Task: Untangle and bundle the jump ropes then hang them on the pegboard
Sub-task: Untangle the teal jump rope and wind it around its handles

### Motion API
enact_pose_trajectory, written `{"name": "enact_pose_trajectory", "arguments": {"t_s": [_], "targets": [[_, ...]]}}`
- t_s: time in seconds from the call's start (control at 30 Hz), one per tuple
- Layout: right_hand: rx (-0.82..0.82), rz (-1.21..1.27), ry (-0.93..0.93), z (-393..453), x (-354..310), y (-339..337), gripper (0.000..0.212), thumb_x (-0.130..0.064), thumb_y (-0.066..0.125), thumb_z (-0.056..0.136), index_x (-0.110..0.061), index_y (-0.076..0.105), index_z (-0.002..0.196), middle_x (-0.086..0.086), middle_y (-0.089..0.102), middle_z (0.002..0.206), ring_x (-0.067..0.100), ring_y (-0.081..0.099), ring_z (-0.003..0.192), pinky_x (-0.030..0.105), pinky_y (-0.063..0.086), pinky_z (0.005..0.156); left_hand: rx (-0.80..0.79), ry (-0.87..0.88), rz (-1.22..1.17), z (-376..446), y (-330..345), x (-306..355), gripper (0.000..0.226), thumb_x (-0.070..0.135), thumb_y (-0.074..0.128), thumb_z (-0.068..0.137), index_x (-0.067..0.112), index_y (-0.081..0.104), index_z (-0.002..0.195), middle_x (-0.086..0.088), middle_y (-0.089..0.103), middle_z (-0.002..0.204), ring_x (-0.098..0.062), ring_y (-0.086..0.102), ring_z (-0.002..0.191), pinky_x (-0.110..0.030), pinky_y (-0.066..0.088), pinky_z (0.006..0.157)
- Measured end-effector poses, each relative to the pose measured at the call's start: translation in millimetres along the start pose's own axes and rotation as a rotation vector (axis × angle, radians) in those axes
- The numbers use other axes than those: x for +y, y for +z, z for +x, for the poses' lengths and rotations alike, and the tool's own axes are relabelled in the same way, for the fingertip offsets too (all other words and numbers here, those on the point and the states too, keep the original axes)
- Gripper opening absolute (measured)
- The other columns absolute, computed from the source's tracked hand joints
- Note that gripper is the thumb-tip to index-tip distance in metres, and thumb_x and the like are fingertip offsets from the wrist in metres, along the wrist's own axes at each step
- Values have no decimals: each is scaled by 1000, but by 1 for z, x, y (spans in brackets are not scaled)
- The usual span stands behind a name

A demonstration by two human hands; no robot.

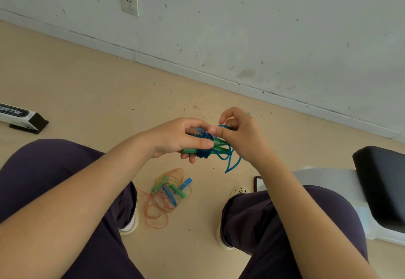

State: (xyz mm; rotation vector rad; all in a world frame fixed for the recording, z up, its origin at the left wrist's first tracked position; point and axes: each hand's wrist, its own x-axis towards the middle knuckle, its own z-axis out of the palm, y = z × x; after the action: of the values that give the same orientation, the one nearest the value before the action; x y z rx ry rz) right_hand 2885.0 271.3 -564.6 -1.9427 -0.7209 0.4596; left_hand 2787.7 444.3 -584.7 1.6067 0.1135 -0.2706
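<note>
While my left hand (175, 138) grips the green plastic handles (190, 151) of one blue jump rope (205, 145) wound round them, my right hand (237, 135) pinches its loose cord. One tangled pile of thin orange and yellow ropes (163, 199) lies on the beige floor (87, 86) between my two knees, showing four handles, two blue, two green.

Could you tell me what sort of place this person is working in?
Probably a plain indoor room, perhaps a small gym or storeroom: a scuffed white wall with a power socket, a beige floor, and a black padded bench beside the person.
</note>
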Motion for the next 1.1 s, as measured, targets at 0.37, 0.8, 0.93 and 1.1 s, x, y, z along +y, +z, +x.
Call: {"name": "enact_pose_trajectory", "arguments": {"t_s": [0.37, 0.8, 0.93, 1.1], "targets": [[-219, 140, 29, -3, -3, -6, 32, -39, 67, 86, -12, 61, 99, -6, 60, 73, 10, 55, 62, 24, 48, 60, 183, 168, -48, -2, -2, 2, 29, 18, 71, 92, 34, 71, 116, -2, 74, 83, -25, 66, 57, -27, 51, 51], [-72, 225, 100, 2, 12, -7, 24, -9, 57, 97, -19, 57, 118, 1, 52, 65, 19, 51, 59, 30, 50, 62, 331, 164, -538, 2, -21, 9, 37, 13, 76, 74, 24, 64, 106, -6, 71, 84, -20, 62, 53, -22, 50, 50], [-49, 178, 125, 4, 15, -8, 16, -12, 59, 97, -17, 61, 112, 2, 58, 62, 18, 54, 53, 30, 51, 62, 526, 153, -470, 3, -24, 7, 38, 9, 80, 79, 24, 66, 111, -9, 72, 85, -19, 61, 52, -22, 50, 51], [-57, 236, 139, 3, 10, -5, 7, -7, 68, 91, -7, 64, 85, 9, 68, 64, 20, 64, 53, 27, 55, 58, 743, 131, -281, 6, -22, 0, 35, 13, 79, 83, 21, 65, 113, -13, 73, 89, -22, 67, 57, -26, 54, 54]]}}
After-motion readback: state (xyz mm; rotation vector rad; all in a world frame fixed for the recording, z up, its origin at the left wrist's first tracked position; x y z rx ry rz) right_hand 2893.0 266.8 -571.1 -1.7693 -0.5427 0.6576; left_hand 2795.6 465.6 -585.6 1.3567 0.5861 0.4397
